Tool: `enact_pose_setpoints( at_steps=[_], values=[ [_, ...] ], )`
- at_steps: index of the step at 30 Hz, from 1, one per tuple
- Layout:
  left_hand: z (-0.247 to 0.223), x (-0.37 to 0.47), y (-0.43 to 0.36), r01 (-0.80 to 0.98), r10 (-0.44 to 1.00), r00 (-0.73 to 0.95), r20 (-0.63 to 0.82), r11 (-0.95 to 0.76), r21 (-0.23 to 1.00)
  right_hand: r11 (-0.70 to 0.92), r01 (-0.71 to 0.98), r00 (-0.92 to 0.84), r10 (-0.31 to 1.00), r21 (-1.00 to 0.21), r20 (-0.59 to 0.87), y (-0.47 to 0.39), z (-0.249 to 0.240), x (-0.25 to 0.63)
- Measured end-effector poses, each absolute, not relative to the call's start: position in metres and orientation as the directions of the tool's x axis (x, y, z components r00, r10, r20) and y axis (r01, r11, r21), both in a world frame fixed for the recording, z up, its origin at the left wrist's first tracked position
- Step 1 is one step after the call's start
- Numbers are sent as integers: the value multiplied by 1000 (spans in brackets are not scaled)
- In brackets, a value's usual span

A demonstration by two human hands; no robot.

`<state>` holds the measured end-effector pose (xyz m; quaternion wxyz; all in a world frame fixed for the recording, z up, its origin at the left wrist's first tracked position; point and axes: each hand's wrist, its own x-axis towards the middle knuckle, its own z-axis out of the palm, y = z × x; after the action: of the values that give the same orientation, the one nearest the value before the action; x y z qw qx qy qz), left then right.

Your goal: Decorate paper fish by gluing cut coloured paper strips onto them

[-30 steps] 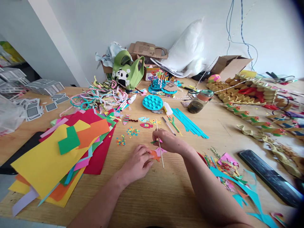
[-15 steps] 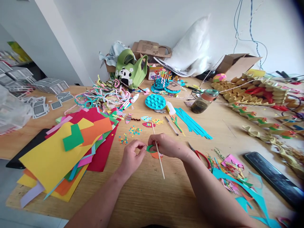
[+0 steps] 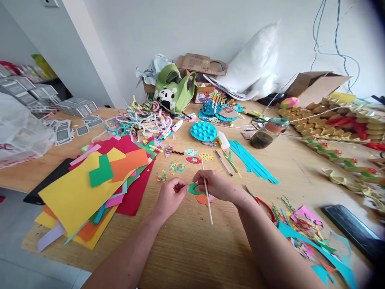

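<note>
Green paper cutout (image 3: 195, 189) is btwn the hands, over the near-middle of the wooden table (image 3: 180, 251), just beyond & partly above the orange paper fish (image 3: 201, 199). Vs 1 s ago: left hand (image 3: 171, 197) was down at the orange paper fish; now it's off that & at the cutout's left tip. Vs 0.5 s ago: same pinch, but more green shows btwn the fingers. View has also swung a bit, so everything sits further R in frame.

Cutout's long axis runs approx L–R, across the person's front; one pointed end aims L at the left hand, other end hidden under the right hand (image 3: 214, 185), so can't tell head from tail.

Left hand: thumb + fingertips pinching the L tip. Right hand: fingers curled, holding the cutout's R part plus a thin stick (image 3: 209, 208), which runs far-to-near, near end slightly R.
</note>
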<state>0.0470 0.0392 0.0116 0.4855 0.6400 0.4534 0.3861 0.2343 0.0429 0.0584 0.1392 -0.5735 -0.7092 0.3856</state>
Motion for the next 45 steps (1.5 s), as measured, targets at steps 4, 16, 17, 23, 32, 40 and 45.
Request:
enact_pose_setpoints(
  at_steps=[4, 16, 17, 23, 32, 40, 45],
  values=[
    [6, 38, 47, 311, 971, 239, 25, -101, 945, 50, 768, -256, 938, -639, -235, 46, 54, 241],
    [15, 29, 46, 876, 987, 158, -31, -125, 466, 341, 854, -494, 768, -392, -407, 24, 78, 252],
    [17, 30, 45, 900, 986, 163, -33, -136, 413, 360, 849, -512, 744, -388, -430, 23, 81, 250],
    [20, 31, 40, 956, 977, 204, 70, -214, 200, 373, 871, -490, 713, -321, -502, 19, 92, 244],
    [34, 39, 18, 856, 882, 466, 72, -470, 214, 330, 905, -420, 793, -270, -440, 17, 93, 246],
    [31, 47, 12, 864, 877, 480, -13, -470, 180, 308, 917, -391, 818, -252, -422, 17, 90, 245],
    [25, 47, 14, 859, 874, 485, 9, -479, 182, 326, 899, -425, 811, -293, -401, 19, 91, 239]
  ],
)
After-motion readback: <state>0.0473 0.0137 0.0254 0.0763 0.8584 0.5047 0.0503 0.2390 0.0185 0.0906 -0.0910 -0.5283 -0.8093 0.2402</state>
